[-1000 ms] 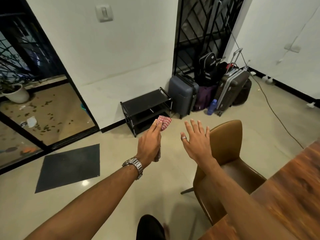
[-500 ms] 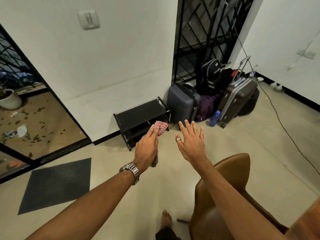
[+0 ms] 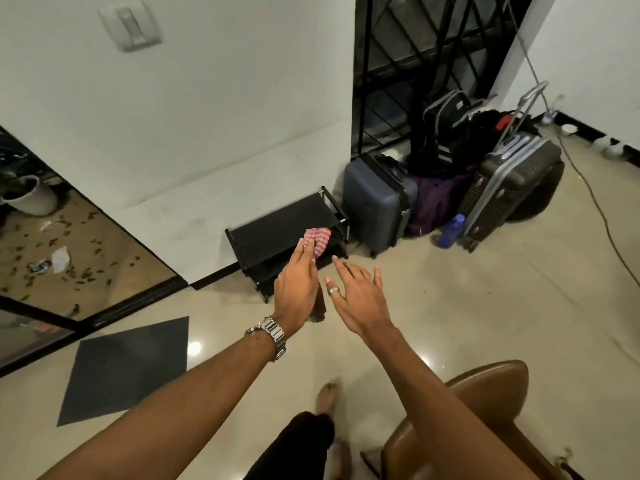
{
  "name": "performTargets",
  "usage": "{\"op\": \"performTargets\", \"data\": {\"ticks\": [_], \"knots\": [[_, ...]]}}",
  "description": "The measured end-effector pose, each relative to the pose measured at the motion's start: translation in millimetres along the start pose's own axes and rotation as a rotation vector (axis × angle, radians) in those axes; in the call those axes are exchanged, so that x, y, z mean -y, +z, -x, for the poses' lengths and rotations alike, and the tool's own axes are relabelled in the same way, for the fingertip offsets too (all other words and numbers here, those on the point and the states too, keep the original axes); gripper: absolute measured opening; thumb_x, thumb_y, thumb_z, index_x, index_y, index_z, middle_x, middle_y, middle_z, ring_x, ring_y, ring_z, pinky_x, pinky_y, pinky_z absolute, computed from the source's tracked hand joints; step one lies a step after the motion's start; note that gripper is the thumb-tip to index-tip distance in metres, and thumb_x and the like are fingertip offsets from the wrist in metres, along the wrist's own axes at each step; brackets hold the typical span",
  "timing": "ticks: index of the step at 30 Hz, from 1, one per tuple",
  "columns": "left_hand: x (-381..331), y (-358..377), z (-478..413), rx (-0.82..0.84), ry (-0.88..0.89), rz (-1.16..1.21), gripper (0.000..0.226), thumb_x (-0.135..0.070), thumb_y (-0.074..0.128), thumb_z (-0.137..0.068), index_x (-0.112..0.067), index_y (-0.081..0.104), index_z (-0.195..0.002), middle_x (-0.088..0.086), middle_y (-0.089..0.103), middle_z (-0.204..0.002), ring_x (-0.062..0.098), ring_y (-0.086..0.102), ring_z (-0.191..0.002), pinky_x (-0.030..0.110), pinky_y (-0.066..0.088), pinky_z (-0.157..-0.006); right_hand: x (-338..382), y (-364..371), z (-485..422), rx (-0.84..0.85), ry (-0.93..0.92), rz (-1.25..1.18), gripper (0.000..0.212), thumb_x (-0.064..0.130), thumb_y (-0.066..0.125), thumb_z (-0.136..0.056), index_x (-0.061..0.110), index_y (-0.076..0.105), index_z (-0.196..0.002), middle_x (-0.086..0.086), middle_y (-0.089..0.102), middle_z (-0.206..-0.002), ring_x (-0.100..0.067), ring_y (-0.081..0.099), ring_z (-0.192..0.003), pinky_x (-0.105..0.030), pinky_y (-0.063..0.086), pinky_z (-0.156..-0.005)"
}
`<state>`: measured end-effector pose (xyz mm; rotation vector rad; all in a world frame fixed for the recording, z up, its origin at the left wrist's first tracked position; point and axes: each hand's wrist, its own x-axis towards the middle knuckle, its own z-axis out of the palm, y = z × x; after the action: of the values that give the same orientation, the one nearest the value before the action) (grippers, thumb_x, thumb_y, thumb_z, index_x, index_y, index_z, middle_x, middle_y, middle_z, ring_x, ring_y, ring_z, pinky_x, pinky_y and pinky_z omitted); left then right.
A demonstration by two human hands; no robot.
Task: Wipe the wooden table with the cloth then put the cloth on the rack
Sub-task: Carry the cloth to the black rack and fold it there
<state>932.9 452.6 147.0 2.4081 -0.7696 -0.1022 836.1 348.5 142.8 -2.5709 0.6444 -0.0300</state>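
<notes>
My left hand [image 3: 298,285], with a metal watch on the wrist, is closed on a red-and-white checked cloth [image 3: 320,239]; the cloth sticks out past my fingertips and a darker end hangs below my palm. In the picture the cloth lies over the right end of a low black two-shelf rack [image 3: 277,233] that stands against the white wall. My right hand [image 3: 360,296], with a ring on one finger, is held out beside the left with fingers spread and nothing in it. The wooden table is out of view.
A brown leather chair [image 3: 491,420] is at the lower right, by my right arm. A blue-grey suitcase [image 3: 377,199], purple bag, backpack, dark suitcase [image 3: 509,181] and blue bottle [image 3: 450,230] crowd the corner right of the rack. A dark floor mat [image 3: 128,365] lies left; a cable [image 3: 595,199] runs along the floor.
I have stepped closer to the rack and the view has swung left and down; the table has left the picture and the chair has dropped to the lower right. The cloth stays in my left hand.
</notes>
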Motion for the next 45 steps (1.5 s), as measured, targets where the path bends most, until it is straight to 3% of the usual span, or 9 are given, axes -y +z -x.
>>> {"op": "performTargets", "data": {"ticks": [4, 10, 18, 21, 25, 32, 36, 40, 45], "knots": [[-11.8, 16.6, -40.4, 0.007, -0.040, 0.078, 0.045, -0.024, 0.038, -0.108, -0.020, 0.041, -0.153, -0.002, 0.036, -0.161, 0.019, 0.050, -0.135, 0.025, 0.038, -0.103, -3.9, 0.5, -27.0, 0.048, -0.041, -0.217, 0.045, 0.040, 0.030, -0.101, 0.026, 0.047, -0.141, 0.000, 0.060, -0.135, -0.019, 0.053, -0.125, -0.049, 0.023, -0.118], [-14.7, 55.4, -97.4, 0.041, -0.119, 0.277, 0.046, -0.023, 0.044, -0.107, -0.017, 0.042, -0.152, 0.003, 0.049, -0.153, 0.017, 0.049, -0.138, 0.037, 0.040, -0.116, -31.3, -7.1, -89.4, 0.242, 0.170, -0.858, 0.035, 0.023, 0.047, -0.092, 0.031, 0.050, -0.126, 0.000, 0.067, -0.105, -0.024, 0.069, -0.086, -0.047, 0.060, -0.074], [3.8, 99.5, -154.1, 0.094, -0.329, 0.561, 0.043, -0.030, 0.039, -0.108, -0.025, 0.041, -0.151, -0.010, 0.057, -0.132, -0.003, 0.057, -0.114, 0.025, 0.047, -0.103, -68.4, 10.0, -193.1, 0.274, 0.285, -0.935, 0.015, 0.022, 0.047, -0.099, 0.022, 0.052, -0.113, -0.002, 0.063, -0.105, -0.018, 0.064, -0.096, -0.032, 0.058, -0.072], [21.1, 117.7, -187.4, 0.083, -0.594, 0.759, 0.053, -0.037, 0.047, -0.105, -0.025, 0.031, -0.155, -0.004, 0.053, -0.140, 0.011, 0.057, -0.121, 0.031, 0.050, -0.100, -80.9, 23.1, -230.0, 0.323, 0.325, -0.977, 0.019, 0.020, 0.045, -0.101, 0.022, 0.050, -0.119, 0.000, 0.062, -0.112, -0.009, 0.062, -0.100, -0.019, 0.051, -0.072], [58.2, 139.7, -225.8, 0.114, -1.005, 1.062, 0.046, -0.036, 0.054, -0.103, -0.032, 0.033, -0.144, 0.005, 0.062, -0.116, 0.021, 0.065, -0.100, 0.041, 0.057, -0.083, -99.0, 47.6, -277.2, 0.386, 0.371, -1.005, 0.019, 0.020, 0.042, -0.103, 0.021, 0.049, -0.121, -0.002, 0.062, -0.119, -0.014, 0.061, -0.107, -0.029, 0.053, -0.086], [168.3, 217.1, -308.9, 0.036, -0.987, 1.099, 0.055, 0.012, 0.059, -0.091, -0.020, 0.047, -0.134, 0.024, 0.062, -0.125, 0.027, 0.065, -0.104, 0.036, 0.055, -0.078, -149.9, 153.6, -396.6, 0.477, 0.366, -1.016, 0.023, 0.026, 0.046, -0.103, 0.014, 0.053, -0.121, -0.003, 0.063, -0.121, -0.015, 0.061, -0.109, -0.026, 0.051, -0.089], [230.4, 268.1, -347.1, 0.090, -1.096, 1.223, 0.057, 0.001, 0.066, -0.091, -0.013, 0.042, -0.141, 0.019, 0.069, -0.114, 0.025, 0.071, -0.093, 0.036, 0.060, -0.069, -170.0, 215.8, -459.5, 0.472, 0.321, -1.036, 0.024, 0.019, 0.042, -0.104, 0.009, 0.053, -0.122, -0.004, 0.064, -0.115, -0.004, 0.061, -0.098, -0.014, 0.050, -0.075], [260.8, 289.6, -373.6, 0.324, -1.181, 1.299, 0.042, -0.025, 0.064, -0.096, -0.007, 0.059, -0.134, 0.018, 0.068, -0.126, 0.033, 0.066, -0.114, 0.045, 0.060, -0.082, -172.2, 253.8, -502.5, 0.544, 0.281, -1.099, 0.022, 0.017, 0.042, -0.103, 0.015, 0.055, -0.120, -0.001, 0.064, -0.113, -0.008, 0.062, -0.100, -0.018, 0.049, -0.077], [324.0, 328.7, -402.5, -0.005, -1.048, 1.180, 0.044, 0.004, 0.061, -0.094, -0.018, 0.048, -0.129, 0.015, 0.068, -0.117, 0.030, 0.069, -0.107, 0.047, 0.059, -0.085, -174.8, 326.9, -550.6, 0.506, 0.218, -0.957, 0.016, 0.017, 0.042, -0.104, 0.017, 0.055, -0.112, 0.001, 0.063, -0.108, -0.009, 0.060, -0.098, -0.022, 0.047, -0.078]]}}
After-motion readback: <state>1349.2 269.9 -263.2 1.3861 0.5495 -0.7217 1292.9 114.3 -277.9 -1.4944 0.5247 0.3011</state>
